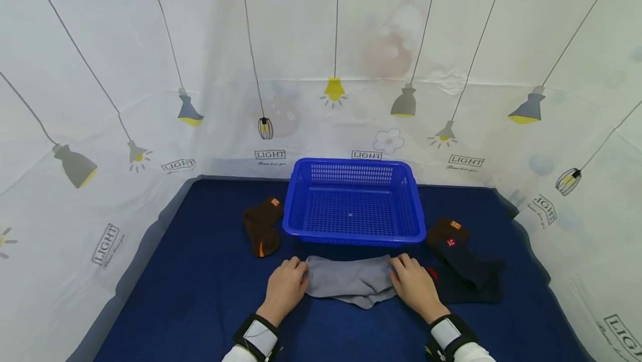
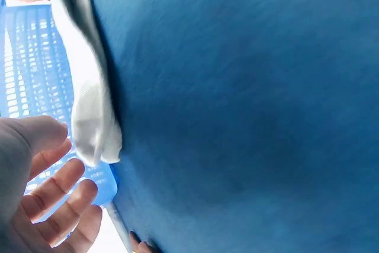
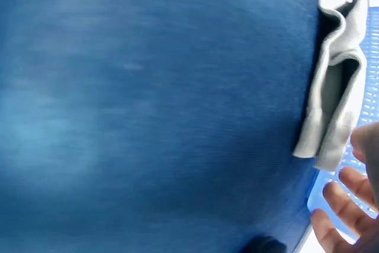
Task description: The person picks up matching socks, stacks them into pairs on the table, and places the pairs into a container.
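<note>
A pale grey sock [image 1: 351, 278], rumpled along its lower edge, lies crosswise in front of the blue basket [image 1: 351, 239]. My left hand [image 1: 287, 285] is at its left end; in the left wrist view the loosely bent fingers [image 2: 68, 205] are spread beside the sock's rounded end [image 2: 92, 134]. At the other end is my right hand [image 1: 415, 285]. In the right wrist view its fingers [image 3: 346, 202] are apart, close to the sock's folded edges [image 3: 331, 140], with nothing pinched between them.
A brown sock [image 1: 262, 225] with an orange tag lies left of the basket. To the right, another brown sock [image 1: 443, 228] and dark socks [image 1: 471, 278] with red marks overlap. A dark blue cloth [image 1: 190, 295] covers the table, and a white lamp-print curtain [image 1: 301, 28] hangs behind.
</note>
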A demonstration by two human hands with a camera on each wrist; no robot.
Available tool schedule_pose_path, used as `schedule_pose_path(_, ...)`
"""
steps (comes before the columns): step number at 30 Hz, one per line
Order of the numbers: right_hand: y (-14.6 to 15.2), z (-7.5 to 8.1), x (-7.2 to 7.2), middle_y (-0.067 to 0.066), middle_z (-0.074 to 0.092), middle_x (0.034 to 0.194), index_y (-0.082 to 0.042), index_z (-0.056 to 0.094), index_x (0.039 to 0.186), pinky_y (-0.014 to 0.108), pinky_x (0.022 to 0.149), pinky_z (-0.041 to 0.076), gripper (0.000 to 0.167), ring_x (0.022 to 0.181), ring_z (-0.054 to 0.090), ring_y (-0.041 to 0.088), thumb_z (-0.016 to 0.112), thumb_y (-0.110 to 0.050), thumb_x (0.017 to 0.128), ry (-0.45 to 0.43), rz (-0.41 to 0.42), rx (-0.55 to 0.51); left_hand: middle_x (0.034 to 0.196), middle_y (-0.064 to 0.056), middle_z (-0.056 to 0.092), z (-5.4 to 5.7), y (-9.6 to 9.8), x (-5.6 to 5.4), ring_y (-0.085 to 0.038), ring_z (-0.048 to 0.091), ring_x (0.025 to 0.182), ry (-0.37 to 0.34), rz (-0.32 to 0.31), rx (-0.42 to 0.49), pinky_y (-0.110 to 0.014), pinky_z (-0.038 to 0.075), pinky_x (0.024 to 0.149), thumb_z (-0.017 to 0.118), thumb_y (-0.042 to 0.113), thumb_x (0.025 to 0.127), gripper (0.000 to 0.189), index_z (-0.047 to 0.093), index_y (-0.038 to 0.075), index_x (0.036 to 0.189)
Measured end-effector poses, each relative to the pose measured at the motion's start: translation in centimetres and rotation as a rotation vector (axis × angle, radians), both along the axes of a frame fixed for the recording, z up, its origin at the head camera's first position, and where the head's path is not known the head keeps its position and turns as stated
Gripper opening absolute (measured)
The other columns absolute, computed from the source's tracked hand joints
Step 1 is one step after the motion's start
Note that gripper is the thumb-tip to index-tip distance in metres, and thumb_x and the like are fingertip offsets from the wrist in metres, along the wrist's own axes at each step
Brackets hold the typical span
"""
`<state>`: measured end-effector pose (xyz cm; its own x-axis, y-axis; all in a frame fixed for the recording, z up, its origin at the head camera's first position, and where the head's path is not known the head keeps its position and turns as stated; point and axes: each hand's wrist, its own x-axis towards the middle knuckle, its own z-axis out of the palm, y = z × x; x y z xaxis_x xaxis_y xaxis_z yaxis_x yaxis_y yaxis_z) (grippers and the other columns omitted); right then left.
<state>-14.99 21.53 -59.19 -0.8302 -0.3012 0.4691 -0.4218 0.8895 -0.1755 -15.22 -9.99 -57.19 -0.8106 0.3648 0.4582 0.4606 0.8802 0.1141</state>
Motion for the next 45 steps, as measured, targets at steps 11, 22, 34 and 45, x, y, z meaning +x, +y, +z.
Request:
schedule_pose_path(11,0.1,-1.2,0.1,0.005,0.053,0.088,-0.012,0.063,0.096,0.034,0.058,0.044,0.030,0.069,0.052,0.020,0.076,-0.012,0.070,-0.008,0.065,-0.013,0.078,-0.001,0.054,-1.9,0.3,0.4,-0.017,0.053,0.064,-0.061,0.008,-0.034,-0.030,0.043,0.053,0.079,0.018,0.066,0.024,0.064,0.016,0.084)
schedule_pose_path(22,0.2,0.4,-1.7,0.005,0.050,0.082,-0.010,0.060,0.088,0.034,0.058,0.043,0.019,0.067,0.049,0.020,0.070,-0.003,0.074,0.000,0.087,-0.046,0.072,-0.001,0.052,-0.9,0.3,-1.3,-0.018,0.052,0.060,-0.042,-0.013,-0.002,-0.031,0.042,0.049,0.073,0.012,0.067,0.015,0.061,0.015,0.075)
schedule_pose_path(34,0.6,1.9,-0.3,0.003,0.051,0.081,-0.010,0.059,0.086,0.035,0.062,0.042,0.014,0.068,0.050,0.020,0.068,-0.004,0.076,-0.067,0.103,-0.072,0.072,0.000,0.052,-0.1,-0.1,-1.4,-0.018,0.053,0.062,-0.073,-0.020,0.050,-0.032,0.043,0.051,0.072,0.010,0.066,0.015,0.061,0.015,0.075)
schedule_pose_path(45,0.7,-0.3,1.0,0.007,0.051,0.084,-0.007,0.060,0.090,0.035,0.061,0.043,0.023,0.068,0.049,0.022,0.070,0.000,0.072,-0.061,0.096,-0.056,0.075,0.000,0.052,-1.7,0.2,-0.4,-0.017,0.052,0.063,-0.097,-0.016,0.012,-0.030,0.043,0.052,0.074,0.010,0.068,0.017,0.062,0.015,0.079)
